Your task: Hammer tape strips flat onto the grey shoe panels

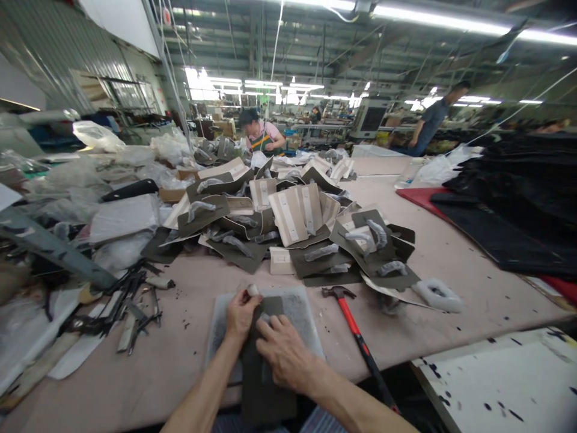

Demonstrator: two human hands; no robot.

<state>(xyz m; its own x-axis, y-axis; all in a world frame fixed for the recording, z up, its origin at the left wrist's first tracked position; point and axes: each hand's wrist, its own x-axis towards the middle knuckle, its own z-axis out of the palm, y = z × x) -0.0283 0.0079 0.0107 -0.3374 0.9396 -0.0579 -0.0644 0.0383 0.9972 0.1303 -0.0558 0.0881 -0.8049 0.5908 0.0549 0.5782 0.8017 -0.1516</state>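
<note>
A dark olive panel (pixel 269 403) lies lengthwise in front of me, partly on a pale worn slab (pixel 301 304) and reaching over the table's front edge. My left hand (pixel 240 314) is closed at the panel's upper left, pinching a small whitish piece (pixel 253 290) between thumb and fingers. My right hand (pixel 283 349) rests over the panel with bent fingers closed around a clear-wrapped handle (pixel 265 317), mostly hidden under them. To the right of the slab lies a claw hammer (pixel 354 325) with a red and black handle, its head pointing away from me.
Behind the slab rises a heap of similar panels (pixel 293 216) with plastic-wrapped handles. Cutters and other hand tools (pixel 130 313) lie at left beside a metal post (pixel 54 246). Black sheets (pixel 509 210) are stacked at right. Two people (pixel 265 135) show farther back, one standing at right.
</note>
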